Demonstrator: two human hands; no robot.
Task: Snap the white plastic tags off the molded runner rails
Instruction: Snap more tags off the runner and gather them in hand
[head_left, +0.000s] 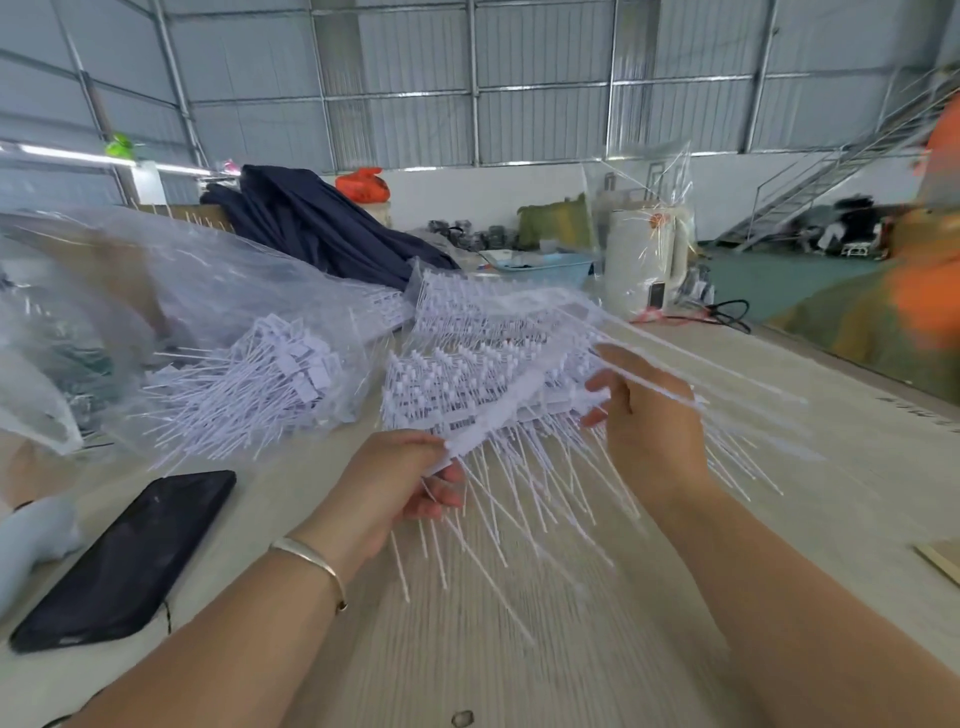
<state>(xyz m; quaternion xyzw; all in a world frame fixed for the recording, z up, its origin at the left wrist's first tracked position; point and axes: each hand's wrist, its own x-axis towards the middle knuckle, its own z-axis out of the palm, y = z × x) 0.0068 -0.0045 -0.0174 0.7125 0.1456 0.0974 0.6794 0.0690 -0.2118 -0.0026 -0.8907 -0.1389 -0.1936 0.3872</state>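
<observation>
White plastic runner rail (498, 415): held above the pale table (571, 649), slanting up from lower left to upper right, blurred.
Left hand (387, 486): fingers and thumb pinched on the rail's lower end; silver bangle (311, 564) on the wrist.
Right hand (647, 415): fingers curled round the rail's upper end and a thin white stem.
Tags on the rail (519, 499): long thin tails fanning down and right below the rail, over the table.
Stack of uncut rails (467, 353): just behind the held rail, rows of small white heads.
Loose tags (270, 384): heaped in a clear plastic bag (156, 291), left of the rail.
Black phone (124, 561): flat on the table, left of the rail and nearer.
Dark blue cloth (322, 223): far behind the rail, to the left.
White appliance (644, 260): behind the rail, to the right.
</observation>
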